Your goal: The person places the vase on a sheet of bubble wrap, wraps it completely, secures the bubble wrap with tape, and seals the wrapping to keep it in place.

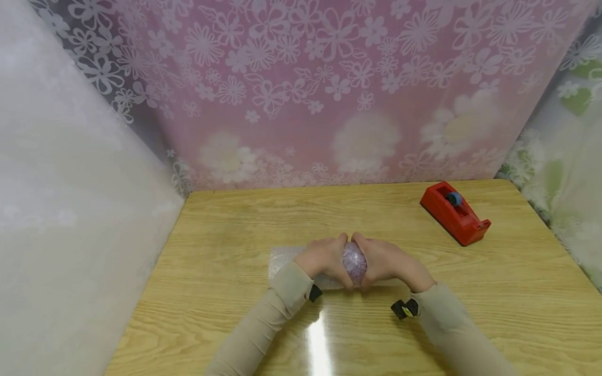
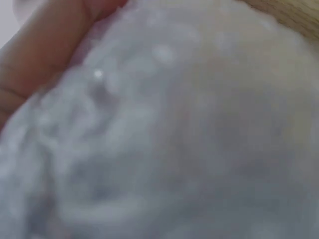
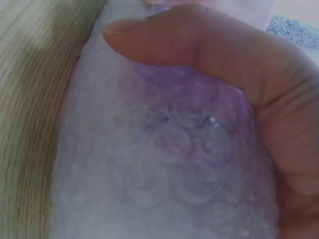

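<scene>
Wrap job looks partway done. Purple object (image 1: pixel 355 262) sits between the hands on the wood-grain tabletop (image 1: pixel 226 219), with bubble wrap (image 1: pixel 281 258) over it; using it as the landmark below.

Left hand (image 1: pixel 325 258): on the object's left side, fingers curled, gripping it through the wrap. Left wrist view is mostly blurred wrap with a finger at its edge, so exact finger placement there: can't tell.

Right hand (image 1: pixel 384 259): on the object's right side, gripping too. Thumb (image 3: pixel 169 40) lies across the wrap, purple showing through beneath it. In the head view the two hands nearly meet at the object's far and near sides.

Done: bubbles cover the object's faces seen in the wrist views. Underside hidden, number of layers unclear.

Left, my read: a pale stretch of wrap lies out to the object's left, partly under the left hand, so it looks unfinished. No tape visible on it, but the hands hide a lot.

Red tape dispenser (image 1: pixel 455 213) with blue roll (image 1: pixel 453 198): beyond the object and to its right, well apart, untouched.
</scene>
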Action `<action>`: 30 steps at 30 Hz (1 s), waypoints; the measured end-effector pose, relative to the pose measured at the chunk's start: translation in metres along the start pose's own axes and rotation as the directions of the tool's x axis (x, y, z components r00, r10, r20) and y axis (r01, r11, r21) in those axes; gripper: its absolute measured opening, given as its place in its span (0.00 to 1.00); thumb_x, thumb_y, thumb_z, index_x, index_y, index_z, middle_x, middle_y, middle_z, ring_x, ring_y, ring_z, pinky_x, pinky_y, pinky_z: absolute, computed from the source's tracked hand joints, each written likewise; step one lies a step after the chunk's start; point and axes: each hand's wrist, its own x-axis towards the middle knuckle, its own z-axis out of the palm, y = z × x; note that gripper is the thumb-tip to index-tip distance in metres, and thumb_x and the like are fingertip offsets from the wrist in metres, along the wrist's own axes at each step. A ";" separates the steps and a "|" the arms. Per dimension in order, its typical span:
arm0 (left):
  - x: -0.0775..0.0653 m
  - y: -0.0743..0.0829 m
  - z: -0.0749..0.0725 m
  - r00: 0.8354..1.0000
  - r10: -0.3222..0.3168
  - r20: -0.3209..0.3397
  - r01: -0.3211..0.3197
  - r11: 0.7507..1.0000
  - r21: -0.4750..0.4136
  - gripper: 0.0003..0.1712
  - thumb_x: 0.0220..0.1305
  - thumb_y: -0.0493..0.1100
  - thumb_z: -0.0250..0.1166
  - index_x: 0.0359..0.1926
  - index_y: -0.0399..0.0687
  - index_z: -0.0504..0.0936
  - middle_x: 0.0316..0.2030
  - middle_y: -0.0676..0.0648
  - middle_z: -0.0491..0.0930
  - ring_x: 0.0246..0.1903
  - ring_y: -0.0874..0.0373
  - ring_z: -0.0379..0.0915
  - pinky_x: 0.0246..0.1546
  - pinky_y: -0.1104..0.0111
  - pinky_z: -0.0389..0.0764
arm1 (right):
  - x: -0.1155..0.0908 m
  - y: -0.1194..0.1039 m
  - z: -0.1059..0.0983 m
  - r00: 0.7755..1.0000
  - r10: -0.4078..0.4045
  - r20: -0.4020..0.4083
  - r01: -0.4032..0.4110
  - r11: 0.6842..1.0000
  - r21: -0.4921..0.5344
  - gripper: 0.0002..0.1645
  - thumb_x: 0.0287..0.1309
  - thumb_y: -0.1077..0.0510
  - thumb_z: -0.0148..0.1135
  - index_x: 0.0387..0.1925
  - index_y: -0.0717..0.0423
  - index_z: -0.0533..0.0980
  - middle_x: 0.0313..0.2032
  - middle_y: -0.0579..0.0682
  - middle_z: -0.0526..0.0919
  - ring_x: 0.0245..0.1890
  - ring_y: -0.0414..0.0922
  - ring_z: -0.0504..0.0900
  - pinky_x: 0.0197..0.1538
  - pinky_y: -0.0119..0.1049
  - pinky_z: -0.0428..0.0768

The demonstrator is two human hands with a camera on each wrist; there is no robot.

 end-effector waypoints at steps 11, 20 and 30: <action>-0.002 0.003 0.005 0.998 -0.013 -0.068 0.019 0.996 0.083 0.62 0.29 0.67 0.82 0.65 0.53 0.64 0.50 0.50 0.80 0.47 0.55 0.77 0.51 0.54 0.75 | 0.004 0.005 -0.005 0.999 0.011 0.053 -0.014 0.998 0.055 0.53 0.18 0.56 0.84 0.52 0.55 0.65 0.36 0.48 0.79 0.35 0.43 0.78 0.39 0.42 0.78; -0.009 0.011 0.012 0.982 -0.007 -0.189 0.048 0.976 0.213 0.68 0.22 0.67 0.83 0.68 0.52 0.63 0.51 0.47 0.80 0.48 0.50 0.76 0.52 0.52 0.72 | 0.009 0.009 -0.005 0.998 0.019 0.065 -0.024 0.996 0.081 0.55 0.15 0.53 0.85 0.53 0.54 0.66 0.39 0.49 0.79 0.39 0.45 0.78 0.43 0.44 0.79; -0.014 0.024 0.022 0.948 0.004 -0.318 0.133 0.903 0.408 0.66 0.19 0.68 0.84 0.63 0.53 0.64 0.44 0.49 0.79 0.42 0.52 0.76 0.45 0.55 0.72 | 0.011 0.011 -0.007 0.993 0.044 0.111 -0.057 0.991 0.119 0.57 0.18 0.55 0.83 0.57 0.58 0.64 0.39 0.51 0.77 0.36 0.45 0.77 0.40 0.42 0.78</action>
